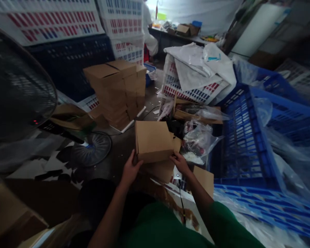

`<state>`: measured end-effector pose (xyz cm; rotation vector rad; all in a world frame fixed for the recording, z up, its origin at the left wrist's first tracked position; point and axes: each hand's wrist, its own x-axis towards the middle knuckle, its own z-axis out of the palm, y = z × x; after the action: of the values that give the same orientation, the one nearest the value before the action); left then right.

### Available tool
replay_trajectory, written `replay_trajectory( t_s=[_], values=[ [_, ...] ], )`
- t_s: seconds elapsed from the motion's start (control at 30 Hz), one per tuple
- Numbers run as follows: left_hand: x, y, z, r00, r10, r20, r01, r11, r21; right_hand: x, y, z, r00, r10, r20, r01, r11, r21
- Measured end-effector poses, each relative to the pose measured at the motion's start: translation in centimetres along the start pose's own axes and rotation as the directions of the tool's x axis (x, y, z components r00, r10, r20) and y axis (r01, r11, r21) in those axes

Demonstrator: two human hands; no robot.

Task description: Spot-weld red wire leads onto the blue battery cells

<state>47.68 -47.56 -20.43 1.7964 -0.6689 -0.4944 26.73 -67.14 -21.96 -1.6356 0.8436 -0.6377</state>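
A closed brown cardboard box point(153, 139) is held up in front of me between both hands. My left hand point(130, 168) grips its near left corner, thumb along the front face and fingers at the side. At the near right corner, my right hand point(180, 162) pinches the box's edge. Beneath it lies more flat cardboard point(160, 171), partly covered by the box. A small white device point(177, 174) with a black cable sits just below my right hand. To the right are clear plastic bags point(198, 137) with contents I cannot make out.
Stacked cardboard boxes point(116, 93) stand ahead on the left, near a floor fan point(90, 151). Large blue crates point(244, 137) fill the right side. White crates point(126, 27) rise at the back left. A person point(150, 34) sits by a far table.
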Motion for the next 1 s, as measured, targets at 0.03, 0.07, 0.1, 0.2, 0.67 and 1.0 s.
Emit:
replay_trajectory(
  t_s=[0.03, 0.07, 0.1, 0.2, 0.67, 1.0],
  values=[
    [0.7, 0.0, -0.3, 0.997, 0.009, 0.075, -0.01, 1.0, 0.008, 0.5, 0.4, -0.2, 1.0, -0.016, -0.007, 0.016, 1.0, -0.026],
    [1.4, 0.1, -0.5, 0.991, 0.016, 0.131, -0.019, 1.0, 0.023, 0.9, 0.7, -0.4, 0.999, -0.042, -0.006, 0.041, 0.998, -0.051],
    [2.0, 0.2, -0.7, 0.986, 0.022, 0.166, -0.03, 0.999, 0.045, 1.4, 0.9, -0.6, 0.997, -0.075, 0.007, 0.075, 0.994, -0.074],
    [3.3, 0.5, -1.1, 0.983, 0.041, 0.18, -0.068, 0.986, 0.15, 2.7, 1.4, -1.0, 0.984, -0.172, 0.054, 0.178, 0.976, -0.126],
    [4.7, 3.6, -2.1, 0.944, 0.071, 0.322, -0.186, 0.922, 0.34, 5.1, 1.2, -1.2, 0.961, -0.221, 0.165, 0.247, 0.957, -0.155],
    [5.5, 5.1, -3.0, 0.907, 0.094, 0.41, -0.226, 0.931, 0.285, 6.8, 1.7, -1.2, 0.842, -0.269, 0.468, 0.413, 0.878, -0.24]
  ],
)
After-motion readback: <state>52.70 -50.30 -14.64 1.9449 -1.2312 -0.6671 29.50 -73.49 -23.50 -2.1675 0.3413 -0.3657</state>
